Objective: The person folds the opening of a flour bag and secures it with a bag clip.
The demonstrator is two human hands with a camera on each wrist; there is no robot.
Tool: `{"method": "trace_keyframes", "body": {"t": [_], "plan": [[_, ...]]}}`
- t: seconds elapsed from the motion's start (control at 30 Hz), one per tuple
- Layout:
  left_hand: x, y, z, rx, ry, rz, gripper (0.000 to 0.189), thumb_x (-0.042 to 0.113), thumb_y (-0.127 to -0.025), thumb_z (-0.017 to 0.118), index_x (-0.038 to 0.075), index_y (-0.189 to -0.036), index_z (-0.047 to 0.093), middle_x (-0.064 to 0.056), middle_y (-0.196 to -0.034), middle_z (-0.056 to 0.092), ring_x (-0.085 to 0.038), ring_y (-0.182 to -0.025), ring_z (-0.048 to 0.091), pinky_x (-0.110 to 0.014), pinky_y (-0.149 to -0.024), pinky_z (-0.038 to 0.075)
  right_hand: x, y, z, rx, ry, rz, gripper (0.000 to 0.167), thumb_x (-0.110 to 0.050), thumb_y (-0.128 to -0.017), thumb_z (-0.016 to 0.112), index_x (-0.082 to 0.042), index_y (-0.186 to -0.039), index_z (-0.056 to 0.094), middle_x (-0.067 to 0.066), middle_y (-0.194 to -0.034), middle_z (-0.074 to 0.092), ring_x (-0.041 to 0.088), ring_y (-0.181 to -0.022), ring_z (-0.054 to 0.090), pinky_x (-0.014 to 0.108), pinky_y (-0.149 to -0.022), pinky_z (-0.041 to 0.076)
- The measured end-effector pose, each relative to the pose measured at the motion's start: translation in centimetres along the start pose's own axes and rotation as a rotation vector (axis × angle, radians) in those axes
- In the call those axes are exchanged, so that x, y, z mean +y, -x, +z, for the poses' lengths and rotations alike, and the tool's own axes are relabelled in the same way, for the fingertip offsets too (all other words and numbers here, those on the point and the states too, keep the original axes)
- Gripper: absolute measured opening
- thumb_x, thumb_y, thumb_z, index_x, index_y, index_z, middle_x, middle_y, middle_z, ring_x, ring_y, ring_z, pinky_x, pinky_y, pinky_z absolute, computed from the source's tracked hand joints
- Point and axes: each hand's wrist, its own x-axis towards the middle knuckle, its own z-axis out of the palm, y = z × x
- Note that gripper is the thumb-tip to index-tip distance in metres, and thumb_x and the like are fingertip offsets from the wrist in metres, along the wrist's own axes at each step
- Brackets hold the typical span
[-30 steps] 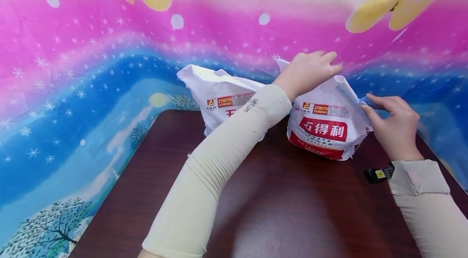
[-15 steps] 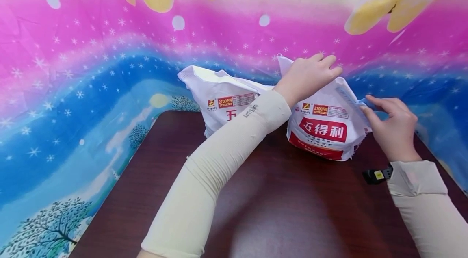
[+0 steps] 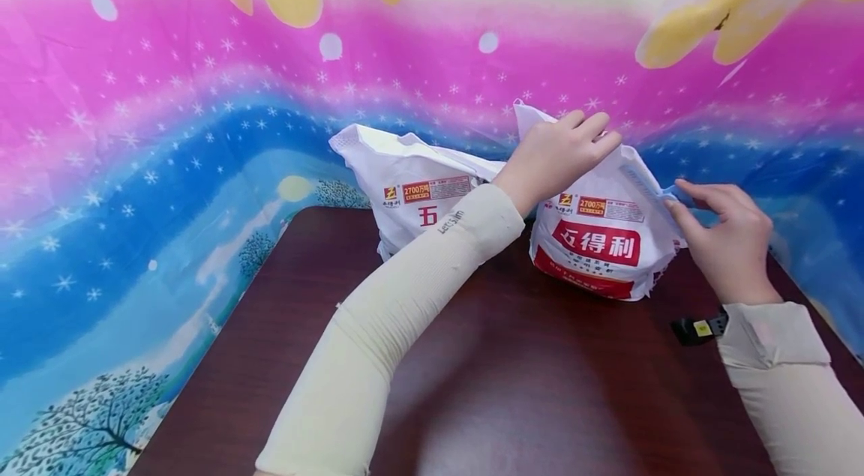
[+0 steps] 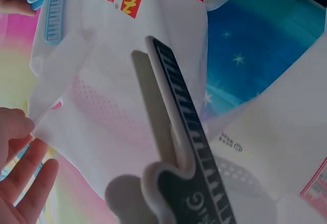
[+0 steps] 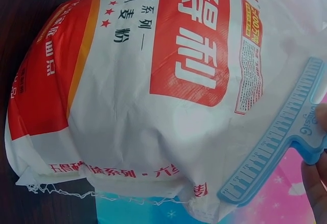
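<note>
Pinching the folded top of the right flour bag (image 3: 601,236) with our left hand (image 3: 553,154), far on the worktop (image 3: 513,386), we grip the blue sealing clip (image 3: 651,187) in our right hand (image 3: 725,236), apparently clamping it; next it likely needs sliding fully across.

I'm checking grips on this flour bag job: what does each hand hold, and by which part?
The right hand pinches the blue sealing clip by its handle tab. The left hand grips the right flour bag by its gathered top edge.
</note>
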Motion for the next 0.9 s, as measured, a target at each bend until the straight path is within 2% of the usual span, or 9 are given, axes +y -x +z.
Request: {"method": "trace_keyframes", "body": {"t": [0.13, 0.37, 0.5, 0.73, 0.8, 0.9], "plan": [[0.3, 0.6, 0.1, 0.032, 0.028, -0.012, 0.035, 0.026, -0.107, 0.051, 0.024, -0.142, 0.054, 0.002, -0.138, 0.057, -0.014, -0.124, 0.058, -0.029, -0.091, 0.056, 0.0, 0.1, 0.0, 0.006, -0.007, 0.009, 0.042, -0.008, -0.09, 0.077, -0.012, -0.131, 0.069, 0.017, -0.124, 0.067, -0.023, -0.104, 0.039, -0.003, -0.079, 0.031], [0.8, 1.9, 1.0, 0.159, 0.067, -0.048, 0.039, 0.03, -0.106, 0.051, 0.023, -0.144, 0.055, 0.001, -0.139, 0.059, -0.015, -0.127, 0.057, -0.029, -0.096, 0.054, -0.3, 0.2, 0.2, 0.01, 0.014, 0.035, 0.039, -0.012, -0.092, 0.076, -0.009, -0.131, 0.069, 0.018, -0.123, 0.064, -0.015, -0.104, 0.041, -0.002, -0.078, 0.03], [0.9, 3.0, 1.4, 0.204, 0.074, -0.066, 0.043, 0.03, -0.105, 0.05, 0.023, -0.147, 0.053, 0.001, -0.141, 0.059, -0.016, -0.131, 0.053, -0.03, -0.098, 0.052, -0.3, 0.1, 0.3, 0.015, 0.016, 0.036, 0.039, -0.01, -0.092, 0.075, -0.007, -0.13, 0.069, 0.019, -0.122, 0.063, -0.008, -0.104, 0.043, -0.002, -0.078, 0.03], [1.3, 5.1, 1.8, 0.34, 0.059, -0.09, 0.04, 0.03, -0.103, 0.052, 0.02, -0.14, 0.062, -0.001, -0.135, 0.064, -0.018, -0.124, 0.059, -0.03, -0.098, 0.052, -0.1, 0.2, 0.3, 0.016, 0.016, 0.026, 0.041, -0.007, -0.091, 0.075, -0.006, -0.132, 0.067, 0.022, -0.124, 0.059, 0.02, -0.106, 0.052, -0.002, -0.079, 0.029], [1.3, 5.8, 2.0, 0.379, 0.053, -0.103, 0.037, 0.029, -0.102, 0.052, 0.02, -0.136, 0.065, -0.001, -0.131, 0.066, -0.018, -0.121, 0.061, -0.029, -0.098, 0.053, 0.0, 0.3, 0.2, 0.012, 0.018, 0.024, 0.042, -0.007, -0.092, 0.074, -0.006, -0.133, 0.067, 0.022, -0.124, 0.058, 0.022, -0.106, 0.052, -0.002, -0.078, 0.028], [1.3, 7.0, 2.6, 0.433, 0.051, -0.133, 0.034, 0.029, -0.102, 0.053, 0.02, -0.131, 0.068, -0.001, -0.126, 0.068, -0.018, -0.116, 0.063, -0.028, -0.098, 0.052, 0.2, 0.3, 0.1, 0.009, 0.017, 0.016, 0.042, -0.008, -0.092, 0.074, -0.007, -0.134, 0.066, 0.023, -0.124, 0.059, 0.017, -0.104, 0.051, -0.003, -0.076, 0.027]]}}
